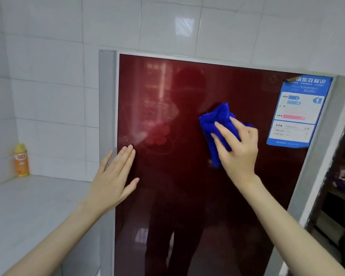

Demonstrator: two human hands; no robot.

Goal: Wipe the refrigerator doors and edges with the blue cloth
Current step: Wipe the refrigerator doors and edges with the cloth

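Fingers (224,134) of the right hand (240,152) lie nearly straight and slightly spread, pressing the blue cloth (215,120) against the refrigerator door (177,206). The cloth is bunched and sits on the upper right part of the dark red, glossy door. It is near the blue energy label (299,112), to the label's left, and does not touch it. The left hand (112,182) is flat, with its fingers straight and close together. Its fingertips touch the door near the left edge, just beside the grey side trim (107,96). Left of the refrigerator, a white worktop (28,212) carries an orange bottle (22,162) with a yellow cap, upright in the corner against the white tiled wall (58,56).
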